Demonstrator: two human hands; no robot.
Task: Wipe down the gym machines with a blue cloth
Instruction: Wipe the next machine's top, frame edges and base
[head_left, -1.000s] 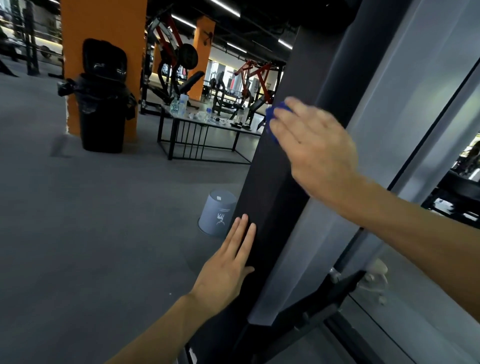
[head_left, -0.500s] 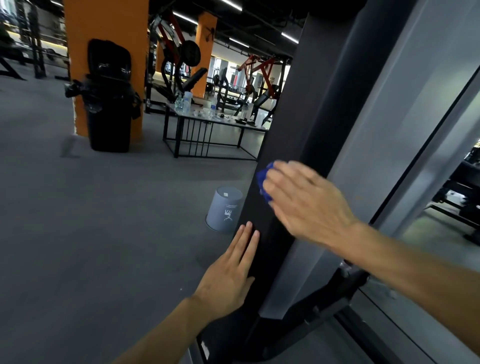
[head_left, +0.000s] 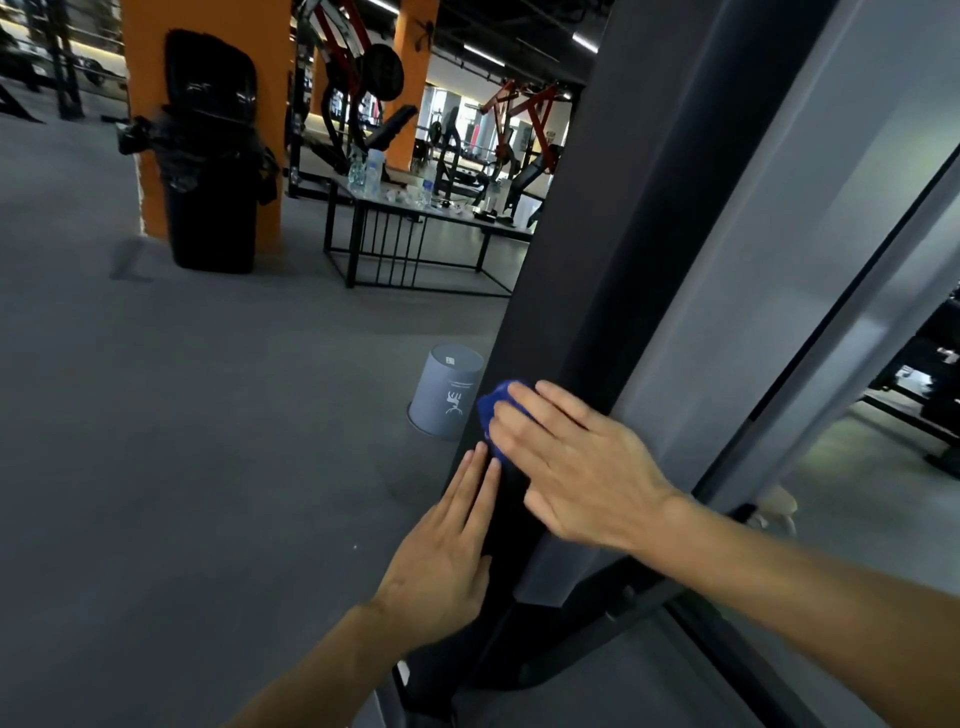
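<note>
Fingers (head_left: 540, 410) of the right hand (head_left: 576, 467) lie straight and flat, pressing the blue cloth (head_left: 493, 410) against the dark upright post (head_left: 587, 260) of the gym machine; only a bunched edge of cloth shows beyond the fingertips. Left hand (head_left: 441, 561) just below, fingers extended, flat on the same post, tips nearly touching the cloth. Grey bin (head_left: 447, 395) on the floor just beyond the fingertips. Far off: counter (head_left: 415, 208) with bottles, black trash can (head_left: 213, 171).
</note>
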